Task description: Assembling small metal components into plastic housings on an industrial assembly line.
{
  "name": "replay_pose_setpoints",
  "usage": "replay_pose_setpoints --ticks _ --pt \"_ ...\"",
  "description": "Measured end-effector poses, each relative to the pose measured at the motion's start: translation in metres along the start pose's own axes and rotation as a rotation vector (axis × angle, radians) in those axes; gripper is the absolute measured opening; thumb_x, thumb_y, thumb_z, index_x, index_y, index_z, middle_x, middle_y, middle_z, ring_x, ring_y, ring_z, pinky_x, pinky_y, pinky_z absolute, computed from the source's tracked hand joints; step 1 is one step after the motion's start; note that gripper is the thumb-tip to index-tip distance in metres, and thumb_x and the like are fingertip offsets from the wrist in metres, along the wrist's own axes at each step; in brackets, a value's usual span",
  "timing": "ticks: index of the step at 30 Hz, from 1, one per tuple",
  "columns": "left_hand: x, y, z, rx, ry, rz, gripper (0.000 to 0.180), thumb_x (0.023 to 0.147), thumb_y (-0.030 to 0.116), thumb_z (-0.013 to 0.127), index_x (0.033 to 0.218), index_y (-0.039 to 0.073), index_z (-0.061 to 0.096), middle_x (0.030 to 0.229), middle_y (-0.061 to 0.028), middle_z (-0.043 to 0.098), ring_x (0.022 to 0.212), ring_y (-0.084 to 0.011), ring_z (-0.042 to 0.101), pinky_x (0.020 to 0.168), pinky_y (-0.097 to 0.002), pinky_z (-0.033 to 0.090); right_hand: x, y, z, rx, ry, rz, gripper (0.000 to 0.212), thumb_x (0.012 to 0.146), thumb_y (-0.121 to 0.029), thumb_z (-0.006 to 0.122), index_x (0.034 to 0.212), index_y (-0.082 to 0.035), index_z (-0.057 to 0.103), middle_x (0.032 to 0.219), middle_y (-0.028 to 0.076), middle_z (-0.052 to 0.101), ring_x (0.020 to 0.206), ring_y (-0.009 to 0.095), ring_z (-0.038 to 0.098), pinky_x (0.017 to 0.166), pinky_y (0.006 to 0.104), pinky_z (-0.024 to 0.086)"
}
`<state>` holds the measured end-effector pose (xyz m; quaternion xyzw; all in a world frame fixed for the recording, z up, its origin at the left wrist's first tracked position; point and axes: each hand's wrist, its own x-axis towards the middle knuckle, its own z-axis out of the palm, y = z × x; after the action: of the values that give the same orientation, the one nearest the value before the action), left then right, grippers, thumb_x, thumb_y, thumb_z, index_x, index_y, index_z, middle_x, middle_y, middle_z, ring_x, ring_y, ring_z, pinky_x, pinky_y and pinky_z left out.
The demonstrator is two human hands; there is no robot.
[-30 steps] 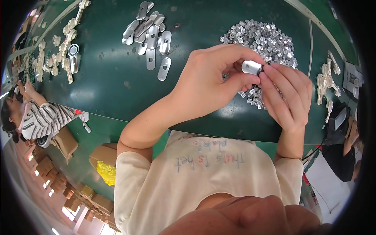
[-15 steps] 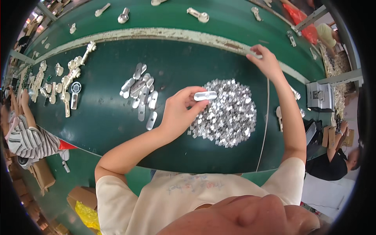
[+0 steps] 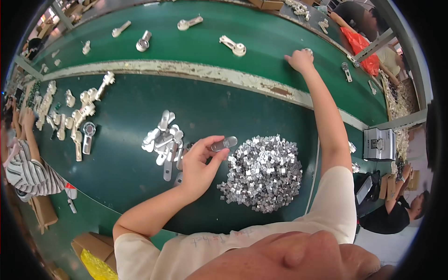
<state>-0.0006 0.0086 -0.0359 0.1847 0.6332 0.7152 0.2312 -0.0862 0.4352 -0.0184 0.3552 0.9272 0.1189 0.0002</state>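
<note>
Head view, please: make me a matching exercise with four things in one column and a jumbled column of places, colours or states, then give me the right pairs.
Things
1. left hand
2. right hand
3. heap of small silvery pieces
4. crinkled plastic

Places, colours or states
A. lying on the dark green table
B. yellow, by a cardboard box at the lower left
C. pinching a rounded metal plate between thumb and fingers
D. over the green surface beyond the pale rail

Right pairs: 1-C, 2-D, 3-A, 4-B
</note>
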Motion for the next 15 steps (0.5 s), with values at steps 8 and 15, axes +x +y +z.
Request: replay_pose_setpoints --ticks 8,15 --pt "-0.002 0.001 -0.001 0.079 -0.196 0.030 0.026 0.084 -0.001 0.057 0.111 0.001 0.055 0.097 -0.0102 0.058 0.081 -0.0154 0.065 0.069 -0.0243 0.051 -0.053 0.047 -0.006 0.586 -0.161 -0.364 0.071 0.069 -0.052 0.070 0.121 -0.006 0.055 0.124 0.014 0.051 0.115 0.026 0.049 0.098 0.0327 0.037" --pt "-0.013 0.016 0.001 -0.013 -0.333 -0.092 0.027 0.088 -0.003 0.051 0.115 -0.004 0.049 0.095 -0.0126 0.062 0.083 -0.0161 0.063 0.077 -0.0257 0.051 -0.114 0.005 0.012 0.486 0.223 -0.406 0.037 0.083 -0.030 0.060 0.109 -0.005 0.056 0.099 0.021 0.056 0.095 0.037 0.055 0.084 0.0393 0.045"
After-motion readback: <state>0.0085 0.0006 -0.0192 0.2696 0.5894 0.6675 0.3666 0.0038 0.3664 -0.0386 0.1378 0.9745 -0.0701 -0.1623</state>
